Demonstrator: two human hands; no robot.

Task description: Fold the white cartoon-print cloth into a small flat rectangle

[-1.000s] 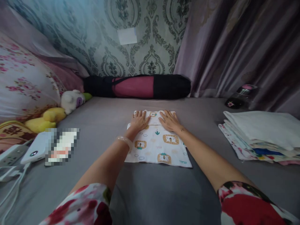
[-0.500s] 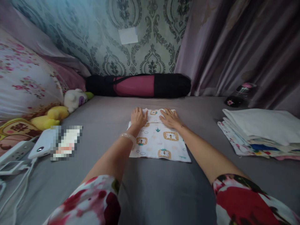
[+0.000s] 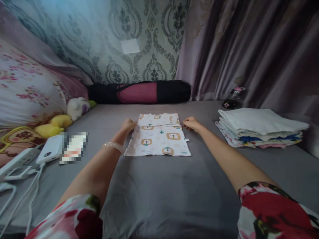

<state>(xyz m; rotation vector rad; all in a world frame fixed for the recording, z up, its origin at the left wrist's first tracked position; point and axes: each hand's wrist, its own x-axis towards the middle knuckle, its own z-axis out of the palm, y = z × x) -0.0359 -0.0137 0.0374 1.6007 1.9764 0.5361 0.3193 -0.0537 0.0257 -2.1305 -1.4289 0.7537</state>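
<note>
A folded white cloth with small orange and teal animal prints (image 3: pixel 158 139) lies flat on the grey bed sheet (image 3: pixel 159 192) in front of me. My left hand (image 3: pixel 128 125) is at the cloth's left edge, near its far corner, fingers curled on the fabric's edge. My right hand (image 3: pixel 191 123) is at the right edge near the far corner, fingers pinched together on the fabric there. A pale bangle sits on my left wrist. Both sleeves are white with red flowers.
A stack of folded cloths (image 3: pixel 259 127) lies at the right. A black and pink rolled bag (image 3: pixel 139 92) lies along the patterned wall. Soft toys (image 3: pixel 62 116), a floral pillow (image 3: pixel 25 89), a power bank (image 3: pixel 50 151) and cables sit at the left. Curtains hang right.
Both hands have slid outward from the top middle of the cloth to its left and right edges. The far part of the cloth now lies smooth. The view has shifted slightly.
</note>
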